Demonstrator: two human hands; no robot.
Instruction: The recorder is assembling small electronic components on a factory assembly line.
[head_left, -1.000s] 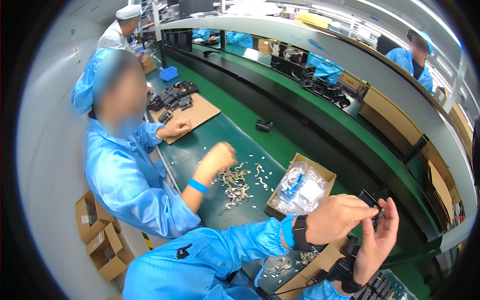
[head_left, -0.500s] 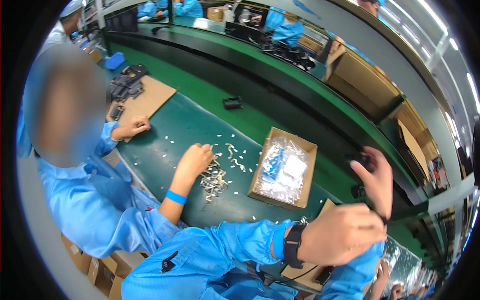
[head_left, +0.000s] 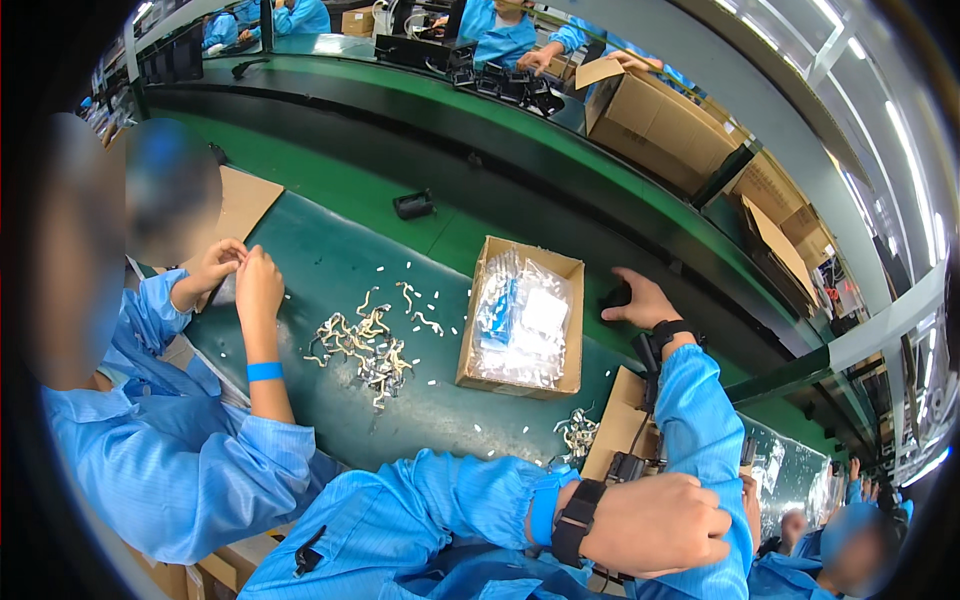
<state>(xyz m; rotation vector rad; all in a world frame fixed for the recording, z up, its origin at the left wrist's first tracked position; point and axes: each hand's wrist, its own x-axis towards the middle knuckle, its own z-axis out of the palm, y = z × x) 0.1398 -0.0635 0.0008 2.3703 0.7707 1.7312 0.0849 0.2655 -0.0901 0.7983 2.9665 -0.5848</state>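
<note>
My right hand reaches out over the green conveyor belt beyond the cardboard box. Between its thumb and fingers sits a small black plastic part, partly hidden by the hand. My left hand, with a blue band and a black strap at the wrist, is closed near my right forearm. Its fingertips are turned away, so anything inside is hidden. Black plastic parts with a cable lie on a cardboard sheet beyond my left hand. Beside the sheet is a small heap of short wires.
An open cardboard box of clear bags stands on the green table. Left of it lies a pile of short wires with scattered white bits. A co-worker's hands meet at the left. A black housing rests on the belt.
The view has shifted. My right hand has stretched farther out over the belt with the black part; my left hand stays closed, lower down. The co-worker's hand left the wire pile and joined the other.
</note>
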